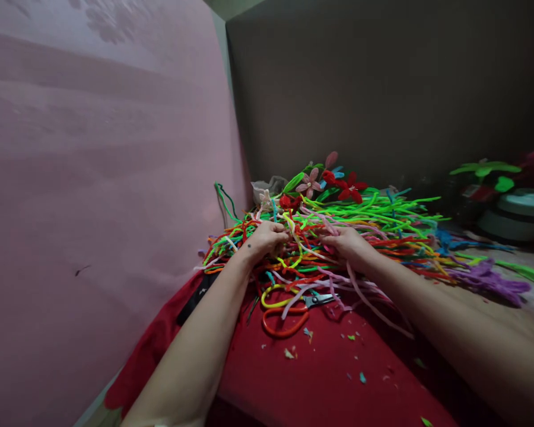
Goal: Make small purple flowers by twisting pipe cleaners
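Note:
A big heap of many-coloured pipe cleaners (396, 209) lies across the red cloth, and both my hands are over it. My left hand (270, 237) is closed, fingers curled and thumb against them at the heap's left side; what is in them is hidden. To the right, my right hand (345, 244) pinches a pale pink pipe cleaner (358, 290), whose long end hangs down past the wrist. A bent yellow pipe cleaner (299, 249) lies between the hands. Nearer to me rest scissors (285, 325) with one yellow and one red handle loop, blades pointing right.
Pipe-cleaner flowers, one red (350, 188) and one pink (310, 184), stand behind the heap. A purple fuzzy piece (489, 283) and a lidded container (518, 213) are at right. Small scraps dot the red cloth (320, 385). A pink wall (115, 196) rises on the left.

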Tool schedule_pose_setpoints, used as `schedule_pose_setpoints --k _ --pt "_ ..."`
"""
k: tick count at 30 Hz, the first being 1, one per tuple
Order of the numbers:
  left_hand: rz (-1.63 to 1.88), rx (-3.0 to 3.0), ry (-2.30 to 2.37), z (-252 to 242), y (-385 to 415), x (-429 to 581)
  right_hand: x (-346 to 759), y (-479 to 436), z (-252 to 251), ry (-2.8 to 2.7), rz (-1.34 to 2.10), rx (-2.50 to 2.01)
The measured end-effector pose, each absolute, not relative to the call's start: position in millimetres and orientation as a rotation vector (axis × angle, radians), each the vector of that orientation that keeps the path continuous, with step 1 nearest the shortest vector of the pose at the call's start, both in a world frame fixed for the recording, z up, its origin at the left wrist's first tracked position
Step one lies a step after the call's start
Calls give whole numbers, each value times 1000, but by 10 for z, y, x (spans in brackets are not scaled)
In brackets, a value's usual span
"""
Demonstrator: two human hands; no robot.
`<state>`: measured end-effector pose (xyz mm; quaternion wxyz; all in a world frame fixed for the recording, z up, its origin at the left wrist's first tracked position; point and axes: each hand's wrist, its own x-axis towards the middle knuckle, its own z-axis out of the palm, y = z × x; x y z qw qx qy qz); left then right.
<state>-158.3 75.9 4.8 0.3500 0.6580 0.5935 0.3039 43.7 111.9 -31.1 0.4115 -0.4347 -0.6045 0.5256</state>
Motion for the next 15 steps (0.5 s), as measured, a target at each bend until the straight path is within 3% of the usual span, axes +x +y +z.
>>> schedule_pose_setpoints --k 15 --pt "825 1402 1267 67 702 -1538 297 1126 -359 -1586 1212 -955"
